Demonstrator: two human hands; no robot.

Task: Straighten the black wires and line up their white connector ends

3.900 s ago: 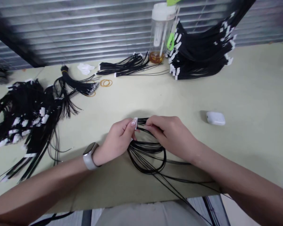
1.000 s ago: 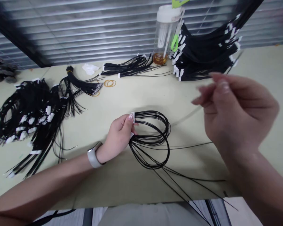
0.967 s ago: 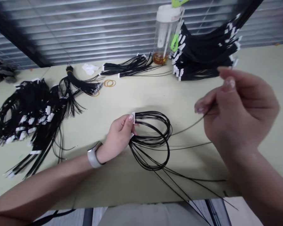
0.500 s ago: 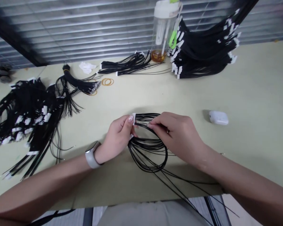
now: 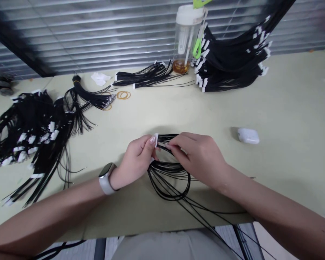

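Observation:
My left hand [image 5: 137, 160] pinches a small white connector [image 5: 156, 140] from which several thin black wires [image 5: 169, 182] loop down onto the table and trail off its front edge. A grey watch sits on that wrist. My right hand [image 5: 199, 155] is closed in a pinch right next to the connector, its fingertips on the end of one black wire where the wires enter the housing. Both hands rest low over the pale green table [image 5: 287, 108], near its front middle.
A heap of finished black harnesses [image 5: 27, 130] lies at the left, another stack [image 5: 233, 61] at the back right beside a clear bottle [image 5: 185, 38]. Loose wire bundles [image 5: 148, 76], rubber bands [image 5: 122, 95] and a white earbud case [image 5: 248, 135] also lie on the table.
My right hand, raised at the right with a single wire a second ago, has come down to the connector. The left hand has kept its grip in place.

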